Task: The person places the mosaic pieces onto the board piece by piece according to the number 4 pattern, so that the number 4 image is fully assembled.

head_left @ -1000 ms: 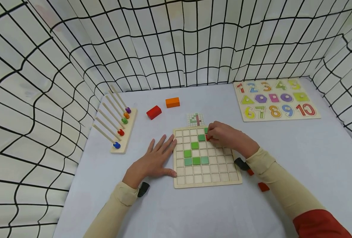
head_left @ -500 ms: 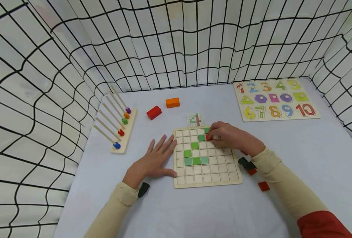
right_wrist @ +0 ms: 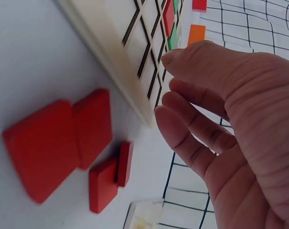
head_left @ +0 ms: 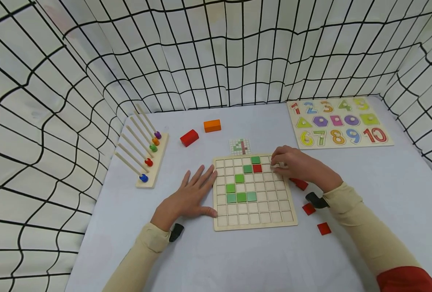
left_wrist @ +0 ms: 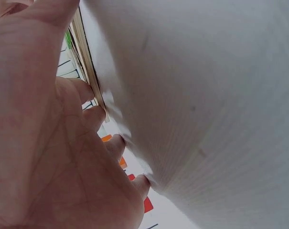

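A wooden grid board (head_left: 243,209) lies in the middle of the head view. Several green tiles (head_left: 239,178) and one red tile (head_left: 257,168) sit in its squares. My left hand (head_left: 188,202) lies spread at the board's left side, fingertips and thumb right at the edge. Over the board's upper right corner is my right hand (head_left: 303,164), fingers loosely bent and holding nothing. Loose red tiles (right_wrist: 48,150) lie beside the board in the right wrist view, a few of them overlapping.
A small pattern card (head_left: 239,147) lies behind the board. Farther back are a red block (head_left: 189,138) and an orange block (head_left: 212,125). A peg stand (head_left: 159,162) with coloured beads is at left, a number puzzle (head_left: 330,121) at right. Black netting (head_left: 216,65) surrounds the table.
My right hand has drawn back to the right from the red tile, leaving it in a square beside a green one. More of the loose red tiles show. The left hand stays put.
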`<state>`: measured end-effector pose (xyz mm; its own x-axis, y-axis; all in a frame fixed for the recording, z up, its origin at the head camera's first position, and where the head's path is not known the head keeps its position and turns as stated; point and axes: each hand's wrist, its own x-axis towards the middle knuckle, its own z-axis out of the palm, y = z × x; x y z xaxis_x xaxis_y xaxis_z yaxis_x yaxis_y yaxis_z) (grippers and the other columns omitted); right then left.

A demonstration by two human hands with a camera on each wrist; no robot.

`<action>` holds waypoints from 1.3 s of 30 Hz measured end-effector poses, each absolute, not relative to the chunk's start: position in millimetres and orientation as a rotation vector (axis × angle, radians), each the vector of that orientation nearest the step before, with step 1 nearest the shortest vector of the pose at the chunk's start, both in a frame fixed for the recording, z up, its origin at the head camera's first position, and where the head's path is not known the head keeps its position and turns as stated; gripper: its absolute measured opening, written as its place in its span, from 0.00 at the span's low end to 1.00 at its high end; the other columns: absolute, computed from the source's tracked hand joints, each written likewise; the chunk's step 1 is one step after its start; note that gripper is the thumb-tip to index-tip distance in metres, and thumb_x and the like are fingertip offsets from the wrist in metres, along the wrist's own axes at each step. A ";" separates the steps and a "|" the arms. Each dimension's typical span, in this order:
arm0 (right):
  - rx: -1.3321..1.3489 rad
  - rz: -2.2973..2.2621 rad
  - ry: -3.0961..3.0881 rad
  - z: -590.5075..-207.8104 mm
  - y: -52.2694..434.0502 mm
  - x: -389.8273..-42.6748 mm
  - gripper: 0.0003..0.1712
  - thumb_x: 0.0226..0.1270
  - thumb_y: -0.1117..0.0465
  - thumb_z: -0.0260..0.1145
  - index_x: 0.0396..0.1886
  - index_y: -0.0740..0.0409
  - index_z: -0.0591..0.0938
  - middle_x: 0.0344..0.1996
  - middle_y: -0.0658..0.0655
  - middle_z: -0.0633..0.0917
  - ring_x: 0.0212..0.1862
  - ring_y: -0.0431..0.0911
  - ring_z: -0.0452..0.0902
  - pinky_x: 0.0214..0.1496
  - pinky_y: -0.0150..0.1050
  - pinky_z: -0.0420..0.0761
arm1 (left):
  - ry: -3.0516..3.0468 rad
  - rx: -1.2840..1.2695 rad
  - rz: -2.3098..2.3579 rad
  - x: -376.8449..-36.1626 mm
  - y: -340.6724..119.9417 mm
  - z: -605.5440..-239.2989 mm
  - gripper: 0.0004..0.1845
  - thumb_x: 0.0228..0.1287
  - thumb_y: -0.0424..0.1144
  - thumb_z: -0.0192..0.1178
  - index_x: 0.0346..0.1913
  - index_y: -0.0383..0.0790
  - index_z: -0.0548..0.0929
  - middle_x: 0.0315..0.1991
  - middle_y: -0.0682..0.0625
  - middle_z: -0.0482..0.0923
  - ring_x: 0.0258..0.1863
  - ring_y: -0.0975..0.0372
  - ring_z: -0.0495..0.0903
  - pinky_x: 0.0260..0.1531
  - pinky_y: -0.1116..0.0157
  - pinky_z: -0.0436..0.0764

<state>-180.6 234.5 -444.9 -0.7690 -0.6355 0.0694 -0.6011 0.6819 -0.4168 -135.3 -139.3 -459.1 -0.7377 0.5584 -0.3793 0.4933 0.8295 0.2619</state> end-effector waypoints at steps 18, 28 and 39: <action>-0.772 -0.569 2.929 -448.9 275.0 -169.3 0.08 0.64 0.68 0.78 0.42 0.65 0.92 0.42 0.63 0.86 0.43 0.51 0.80 0.47 0.48 0.90 | 2.566 0.783 0.206 -135.5 -140.2 -457.7 0.68 0.61 0.71 0.70 0.89 0.43 0.42 0.91 0.46 0.33 0.90 0.43 0.32 0.85 0.33 0.36; -0.752 -0.635 2.921 -450.6 277.0 -168.3 0.11 0.62 0.66 0.82 0.43 0.62 0.92 0.41 0.59 0.85 0.42 0.48 0.79 0.45 0.45 0.90 | 2.561 0.790 0.208 -134.0 -139.7 -458.3 0.68 0.60 0.71 0.70 0.89 0.44 0.42 0.91 0.46 0.33 0.90 0.44 0.32 0.85 0.33 0.35; -0.944 -0.775 2.920 -450.8 241.0 -166.1 0.09 0.61 0.66 0.82 0.39 0.59 0.90 0.43 0.58 0.85 0.47 0.50 0.77 0.48 0.47 0.91 | 2.569 0.792 0.191 -134.1 -139.4 -459.1 0.68 0.60 0.72 0.70 0.89 0.44 0.42 0.91 0.46 0.33 0.90 0.43 0.32 0.85 0.33 0.36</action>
<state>-166.1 241.0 -450.8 -0.8219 -0.5445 0.1675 -0.5559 0.7022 -0.4448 -134.1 -139.4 -459.1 -0.7379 0.5633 -0.3719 0.5020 0.8263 0.2554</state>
